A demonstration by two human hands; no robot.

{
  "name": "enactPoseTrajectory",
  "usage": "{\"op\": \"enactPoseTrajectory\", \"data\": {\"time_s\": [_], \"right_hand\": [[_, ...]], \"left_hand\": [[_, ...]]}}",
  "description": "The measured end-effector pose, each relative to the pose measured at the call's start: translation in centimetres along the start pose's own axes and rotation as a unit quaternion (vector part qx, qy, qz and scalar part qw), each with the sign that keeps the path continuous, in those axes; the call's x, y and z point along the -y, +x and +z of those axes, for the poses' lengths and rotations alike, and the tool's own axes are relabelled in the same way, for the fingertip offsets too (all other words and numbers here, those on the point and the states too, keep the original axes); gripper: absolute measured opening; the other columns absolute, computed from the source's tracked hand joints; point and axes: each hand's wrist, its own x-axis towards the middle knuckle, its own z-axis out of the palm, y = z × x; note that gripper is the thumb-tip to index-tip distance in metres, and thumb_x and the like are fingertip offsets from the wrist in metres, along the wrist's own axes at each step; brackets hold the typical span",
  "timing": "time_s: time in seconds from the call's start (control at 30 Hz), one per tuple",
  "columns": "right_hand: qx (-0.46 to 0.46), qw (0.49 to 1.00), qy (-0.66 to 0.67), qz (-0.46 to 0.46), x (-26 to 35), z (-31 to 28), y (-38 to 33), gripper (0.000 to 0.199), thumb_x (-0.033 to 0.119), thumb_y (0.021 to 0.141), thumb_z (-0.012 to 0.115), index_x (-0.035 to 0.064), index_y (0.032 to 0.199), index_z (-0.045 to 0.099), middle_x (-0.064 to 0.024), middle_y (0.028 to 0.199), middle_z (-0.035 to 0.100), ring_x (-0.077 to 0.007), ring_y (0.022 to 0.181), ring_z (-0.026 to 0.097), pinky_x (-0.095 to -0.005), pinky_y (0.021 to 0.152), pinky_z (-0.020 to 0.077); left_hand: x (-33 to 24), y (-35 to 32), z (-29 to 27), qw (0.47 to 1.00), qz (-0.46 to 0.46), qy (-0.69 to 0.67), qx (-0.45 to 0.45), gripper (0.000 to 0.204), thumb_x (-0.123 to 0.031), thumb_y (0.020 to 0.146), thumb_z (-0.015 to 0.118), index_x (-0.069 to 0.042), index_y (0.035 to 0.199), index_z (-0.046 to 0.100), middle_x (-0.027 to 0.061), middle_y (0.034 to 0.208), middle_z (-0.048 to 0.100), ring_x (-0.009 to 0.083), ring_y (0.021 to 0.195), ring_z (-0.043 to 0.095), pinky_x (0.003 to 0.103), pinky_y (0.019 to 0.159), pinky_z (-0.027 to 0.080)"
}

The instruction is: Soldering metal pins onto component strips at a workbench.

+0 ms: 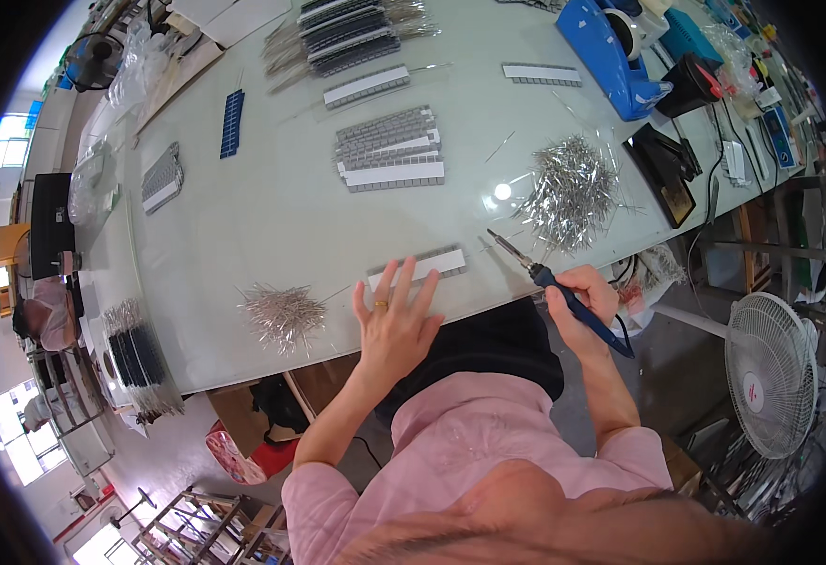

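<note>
My left hand [397,325] lies with spread fingers over a grey segmented strip with a white band [444,264] near the table's front edge; the fingertips rest on it and hide part of it. In my right hand [587,301] is a blue-handled soldering iron [573,303], gripped around the handle. Its metal tip points up and left, apart from the strip's right end. A big pile of thin silvery wire pieces [573,193] lies beyond the iron, and a smaller wire pile [283,315] sits left of my left hand.
Stacked grey strips [389,151] lie mid-table, with bundled strips with long wires [347,36] behind. A blue strip [232,123] is at the left. A blue tape dispenser [606,61] and a black stand [659,174] are on the right. A white fan [772,375] stands beside the table.
</note>
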Motion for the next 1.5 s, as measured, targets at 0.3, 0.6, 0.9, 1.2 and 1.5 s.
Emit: {"op": "enactPoseTrajectory", "data": {"time_s": [0.3,0.6,0.9,1.2,1.5], "right_hand": [[0.047,0.988,-0.114,-0.090,2.7,-0.5,0.8,0.019,0.003,0.074,0.075,0.0013,0.088,0.063,-0.0075,0.075,0.063,-0.0135,0.059,0.059,-0.0240,0.052,0.0456],[0.077,0.983,-0.131,-0.099,2.7,0.1,1.1,0.021,0.004,0.070,0.077,0.0042,0.086,0.063,-0.0077,0.073,0.062,-0.0179,0.056,0.060,-0.0266,0.049,0.0453],[0.107,0.977,-0.153,-0.105,3.0,0.3,1.6,0.022,0.003,0.068,0.077,0.0048,0.084,0.062,-0.0073,0.072,0.061,-0.0184,0.054,0.059,-0.0272,0.049,0.0459],[0.108,0.986,-0.131,-0.009,3.4,0.6,1.3,0.019,0.001,0.073,0.075,0.0022,0.086,0.062,-0.0062,0.072,0.062,-0.0118,0.058,0.059,-0.0240,0.053,0.0469],[0.049,0.993,0.082,0.068,2.3,0.4,-0.5,0.014,-0.002,0.082,0.065,0.0001,0.093,0.056,-0.0071,0.081,0.058,-0.0087,0.065,0.057,-0.0199,0.058,0.0446]], "left_hand": [[-1.1,0.3,1.5,1.000,-0.004,-0.002,-0.030,0.056,-0.033,0.083,0.066,-0.022,0.136,0.051,0.0081,0.149,0.036,0.0240,0.135,0.031,0.054,0.110,0.006],[-1.0,0.3,1.7,0.999,0.001,-0.001,-0.032,0.055,-0.034,0.083,0.066,-0.024,0.136,0.052,0.0076,0.149,0.037,0.0237,0.135,0.032,0.054,0.109,0.007],[-1.0,0.4,1.6,1.000,-0.001,0.000,-0.023,0.055,-0.036,0.084,0.066,-0.024,0.136,0.052,0.0074,0.149,0.037,0.0236,0.135,0.031,0.055,0.108,0.008],[0.1,-1.0,0.0,0.997,-0.053,0.012,-0.051,0.057,-0.039,0.082,0.065,-0.022,0.135,0.053,0.0067,0.147,0.039,0.0239,0.135,0.033,0.053,0.109,0.009],[4.6,-4.9,-1.4,0.977,-0.163,0.080,-0.114,0.051,-0.029,0.083,0.064,-0.006,0.128,0.056,0.0070,0.130,0.050,0.0250,0.126,0.044,0.054,0.107,0.013]]}}
